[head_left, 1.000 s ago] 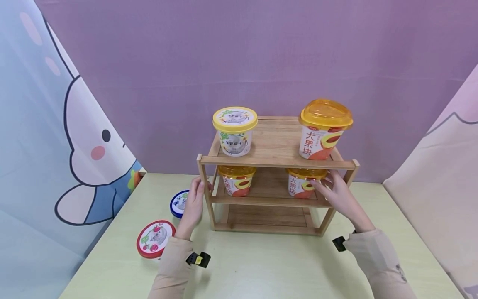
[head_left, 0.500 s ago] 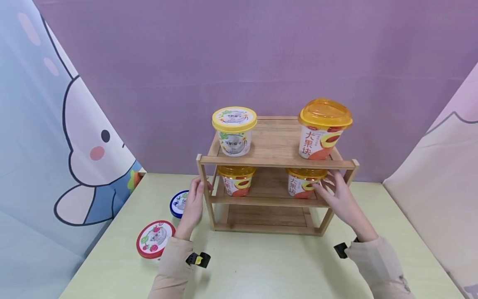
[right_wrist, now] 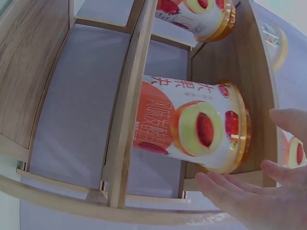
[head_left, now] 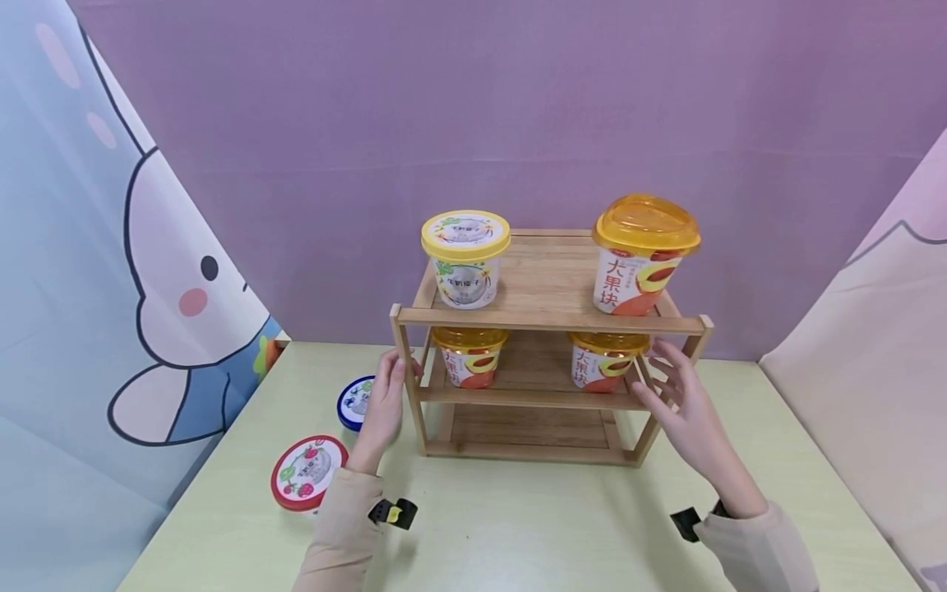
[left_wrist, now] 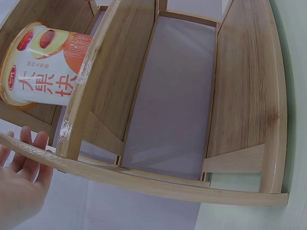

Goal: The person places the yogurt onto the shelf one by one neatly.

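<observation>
A three-tier wooden rack (head_left: 547, 320) stands on the table. My left hand (head_left: 385, 404) holds its left front post; in the left wrist view the fingers (left_wrist: 39, 139) reach past the wood. My right hand (head_left: 686, 415) is beside the right post, fingers spread and loosely bent, holding nothing. Nearest to it is a fruit cup (head_left: 601, 366) with an orange lid, upright on the middle shelf at right. In the right wrist view, a gap shows between the fingertips and this cup's label. Another fruit cup (head_left: 472, 362) stands at the middle shelf's left.
On the top shelf are a yellow-lidded tub (head_left: 466, 261) at left and a fruit cup with a domed orange lid (head_left: 642, 259) at right. A red-lidded tub (head_left: 309, 473) and a blue-lidded tub (head_left: 355, 403), partly hidden, stand on the table (head_left: 518, 526) left of the rack.
My right hand has let go of the middle-shelf cup at right and drawn back to the right and towards me. The cup stays put, and my left hand has kept its place.
</observation>
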A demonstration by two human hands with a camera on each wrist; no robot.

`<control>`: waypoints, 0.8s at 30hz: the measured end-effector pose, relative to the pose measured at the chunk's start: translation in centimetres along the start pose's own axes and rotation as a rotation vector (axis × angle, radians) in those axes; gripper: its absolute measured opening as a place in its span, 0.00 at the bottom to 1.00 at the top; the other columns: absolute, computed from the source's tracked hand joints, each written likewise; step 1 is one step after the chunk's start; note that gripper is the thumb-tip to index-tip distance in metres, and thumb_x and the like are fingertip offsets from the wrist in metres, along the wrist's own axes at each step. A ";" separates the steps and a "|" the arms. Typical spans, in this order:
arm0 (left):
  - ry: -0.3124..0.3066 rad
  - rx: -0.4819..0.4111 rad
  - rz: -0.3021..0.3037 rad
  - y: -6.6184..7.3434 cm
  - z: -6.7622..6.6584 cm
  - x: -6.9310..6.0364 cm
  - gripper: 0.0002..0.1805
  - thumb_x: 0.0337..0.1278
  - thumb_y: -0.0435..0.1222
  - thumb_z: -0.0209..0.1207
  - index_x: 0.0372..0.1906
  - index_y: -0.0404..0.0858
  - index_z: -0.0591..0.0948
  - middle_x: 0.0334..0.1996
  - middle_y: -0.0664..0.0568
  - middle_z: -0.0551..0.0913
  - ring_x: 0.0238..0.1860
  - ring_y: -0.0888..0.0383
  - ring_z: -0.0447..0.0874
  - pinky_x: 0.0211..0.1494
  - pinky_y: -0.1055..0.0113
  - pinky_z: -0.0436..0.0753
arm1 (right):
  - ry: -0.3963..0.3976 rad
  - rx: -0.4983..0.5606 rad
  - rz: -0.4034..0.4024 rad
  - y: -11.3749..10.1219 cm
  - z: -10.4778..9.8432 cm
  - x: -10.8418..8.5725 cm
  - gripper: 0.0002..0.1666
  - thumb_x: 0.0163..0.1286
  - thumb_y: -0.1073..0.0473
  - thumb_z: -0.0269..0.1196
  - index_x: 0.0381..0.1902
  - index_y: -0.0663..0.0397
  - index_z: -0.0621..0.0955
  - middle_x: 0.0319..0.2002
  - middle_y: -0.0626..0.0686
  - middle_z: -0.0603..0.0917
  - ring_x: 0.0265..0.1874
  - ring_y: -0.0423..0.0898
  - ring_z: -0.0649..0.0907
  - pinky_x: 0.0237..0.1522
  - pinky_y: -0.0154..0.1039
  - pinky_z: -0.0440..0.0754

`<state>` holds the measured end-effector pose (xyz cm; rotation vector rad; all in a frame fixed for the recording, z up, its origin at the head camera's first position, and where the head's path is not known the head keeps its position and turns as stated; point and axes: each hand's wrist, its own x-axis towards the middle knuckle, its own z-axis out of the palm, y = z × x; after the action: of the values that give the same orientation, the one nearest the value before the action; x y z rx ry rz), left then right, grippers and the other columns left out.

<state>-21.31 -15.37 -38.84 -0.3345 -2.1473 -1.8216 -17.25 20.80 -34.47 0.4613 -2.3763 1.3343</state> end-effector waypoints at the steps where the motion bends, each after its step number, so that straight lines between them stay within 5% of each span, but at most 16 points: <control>1: 0.000 0.000 -0.001 0.0 0.0 0.0 0.17 0.69 0.38 0.32 0.52 0.31 0.63 0.40 0.31 0.70 0.48 0.41 0.68 0.53 0.50 0.66 | 0.018 -0.006 -0.006 0.0 -0.1 -0.2 0.36 0.61 0.67 0.57 0.64 0.61 0.55 0.59 0.61 0.62 0.56 0.51 0.67 0.50 0.26 0.69; 6: 0.001 -0.001 0.000 0.0 -0.1 0.1 0.16 0.69 0.37 0.32 0.53 0.30 0.62 0.40 0.32 0.70 0.48 0.41 0.68 0.53 0.52 0.66 | 0.094 0.018 -0.068 0.1 -0.6 -1.2 0.31 0.59 0.73 0.56 0.61 0.64 0.61 0.55 0.46 0.67 0.51 0.33 0.69 0.46 0.19 0.67; 9: 0.002 -0.004 0.001 -0.1 -0.1 0.1 0.16 0.69 0.36 0.32 0.53 0.30 0.62 0.40 0.32 0.70 0.48 0.41 0.68 0.53 0.53 0.66 | 0.122 0.050 -0.108 0.2 -1.0 -1.7 0.30 0.58 0.77 0.55 0.59 0.66 0.63 0.54 0.39 0.68 0.50 0.33 0.70 0.46 0.20 0.68; 20: 0.002 -0.009 -0.012 0.1 0.0 0.0 0.17 0.69 0.38 0.33 0.53 0.31 0.62 0.41 0.31 0.70 0.49 0.41 0.68 0.53 0.51 0.66 | 0.212 0.241 -0.183 1.5 -2.6 -2.3 0.19 0.59 0.81 0.50 0.49 0.78 0.68 0.44 0.46 0.78 0.40 0.35 0.79 0.41 0.23 0.73; 24: -0.002 -0.006 -0.027 1.7 0.1 -0.3 0.16 0.69 0.34 0.32 0.52 0.27 0.62 0.41 0.28 0.68 0.49 0.37 0.66 0.53 0.49 0.65 | 0.231 0.260 -0.166 2.1 -2.9 -2.2 0.18 0.59 0.80 0.50 0.49 0.77 0.69 0.42 0.46 0.79 0.38 0.35 0.80 0.40 0.24 0.74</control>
<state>-20.36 -15.01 -37.38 -0.3104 -2.1588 -1.8434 -15.83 24.55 -35.61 0.5322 -1.9456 1.5347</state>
